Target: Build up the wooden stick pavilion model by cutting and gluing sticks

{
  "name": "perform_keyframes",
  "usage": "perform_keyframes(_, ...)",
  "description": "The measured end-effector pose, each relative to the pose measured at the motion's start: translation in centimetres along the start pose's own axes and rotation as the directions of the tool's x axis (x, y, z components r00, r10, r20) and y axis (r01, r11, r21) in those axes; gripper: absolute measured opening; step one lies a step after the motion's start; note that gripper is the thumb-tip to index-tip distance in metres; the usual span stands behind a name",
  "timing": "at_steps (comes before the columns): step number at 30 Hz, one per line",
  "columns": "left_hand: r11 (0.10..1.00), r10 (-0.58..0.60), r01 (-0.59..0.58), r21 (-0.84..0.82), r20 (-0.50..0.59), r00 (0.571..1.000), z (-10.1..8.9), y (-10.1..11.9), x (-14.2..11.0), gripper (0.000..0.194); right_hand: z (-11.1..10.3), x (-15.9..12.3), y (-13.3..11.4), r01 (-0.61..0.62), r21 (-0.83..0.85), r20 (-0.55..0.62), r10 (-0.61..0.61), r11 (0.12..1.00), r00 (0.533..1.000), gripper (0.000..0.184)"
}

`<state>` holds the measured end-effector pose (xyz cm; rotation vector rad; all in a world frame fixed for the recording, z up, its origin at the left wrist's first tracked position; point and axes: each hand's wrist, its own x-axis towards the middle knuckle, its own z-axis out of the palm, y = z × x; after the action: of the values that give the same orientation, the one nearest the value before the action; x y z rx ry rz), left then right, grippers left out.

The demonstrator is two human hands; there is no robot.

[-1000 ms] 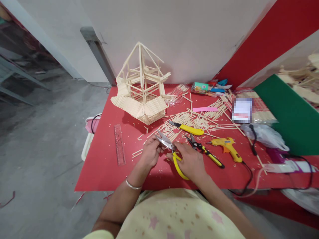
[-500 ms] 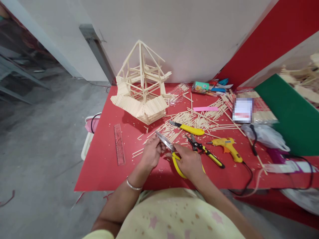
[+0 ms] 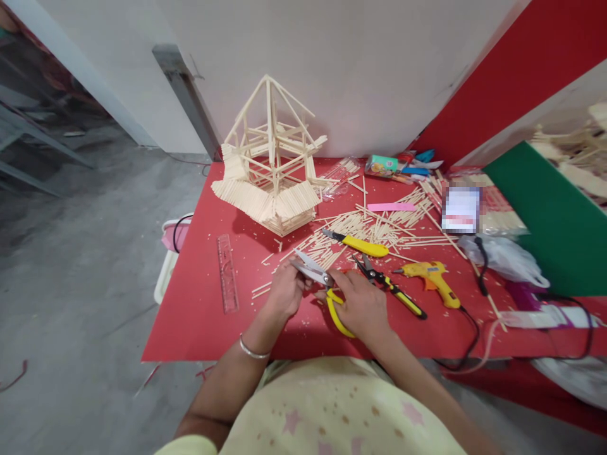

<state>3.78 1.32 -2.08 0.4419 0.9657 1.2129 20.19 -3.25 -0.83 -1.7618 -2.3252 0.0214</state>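
Note:
In my right hand (image 3: pixel 363 300) is a pair of scissors (image 3: pixel 310 268) with yellow handles, its silver blades pointing up and to the left. My left hand (image 3: pixel 287 291), wearing a bracelet at the wrist, is closed beside the blades. Its fingertips are pinched, and whatever lies between them is too small or hidden to name. Beyond both hands, loose thin wooden sticks (image 3: pixel 351 227) lie in a heap. A model building (image 3: pixel 272 183) made of such sticks, with a pointed open frame and slatted roof edges, stands behind and to the left.
Right of the hands lie pliers (image 3: pixel 398 297), a yellow utility knife (image 3: pixel 365 245) and a yellow glue gun (image 3: pixel 431 278) with its cord. A clear ruler (image 3: pixel 227 272) lies at left. A pink strip (image 3: pixel 391 207), a phone (image 3: pixel 461 210) and a green board (image 3: pixel 545 215) are farther back.
The scissor blades have turned slightly and their tips have shifted a little up and left. Both hands stay almost in place, and the things on the table have not moved.

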Motion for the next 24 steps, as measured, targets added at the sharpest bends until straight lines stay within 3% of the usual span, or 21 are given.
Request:
perform_keyframes(12,0.995,-0.091,0.09,-0.048,-0.023,0.996,0.0,-0.1,0.0,0.019,0.2,-0.2,0.7,0.065,-0.025,-0.094,-0.067,0.998,0.993,0.036)
perform_keyframes(16,0.988,-0.136,0.139,-0.073,0.046,0.99,0.0,0.1,0.0,0.029,0.6,-0.1,0.4,0.023,0.175,-0.093,-0.007,0.984,0.996,0.034)
perform_keyframes(20,0.997,-0.069,0.071,-0.015,0.107,0.992,-0.2,0.2,-0.1,0.037,0.0,0.7,-0.3,-0.143,0.569,-0.034,0.197,0.81,0.98,0.041)
perform_keyframes(24,0.996,0.015,-0.022,0.088,0.071,0.997,-0.7,-0.1,0.0,0.041,-1.1,2.4,-1.3,-0.232,0.842,0.079,0.314,0.486,0.946,0.051)
